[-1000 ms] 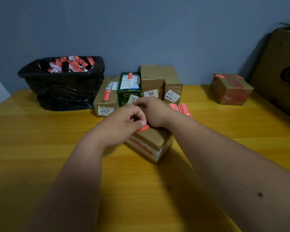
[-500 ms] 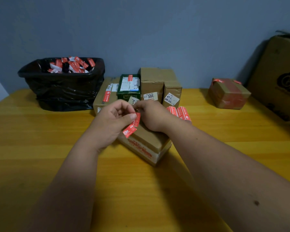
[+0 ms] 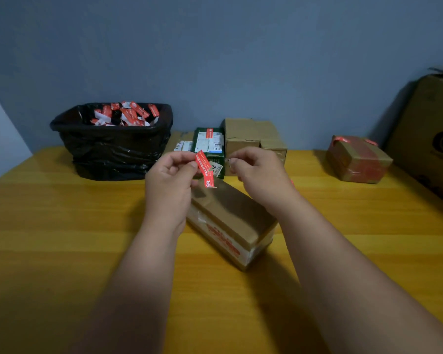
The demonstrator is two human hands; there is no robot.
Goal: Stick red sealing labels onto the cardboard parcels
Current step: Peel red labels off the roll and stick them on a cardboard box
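Head view: the left hand pinches the upper end of a red sealing label between thumb and fingers, so the strip hangs free above the far end of the cardboard parcel, which lies at an angle on the yellow tabletop. The right hand is raised beside it with fingers curled and thumb against fingertips; whether it pinches a clear backing film, I cannot tell. The label is not yet touching the parcel.

Behind stand a black bin holding red and white scraps, a row of boxes, and 1 taped parcel well to the right.

Risks, as I judge them: the dangling strip could curl and stick to itself or to a finger, and with only 1 end held it may land crooked or wrinkled, missing the seam.
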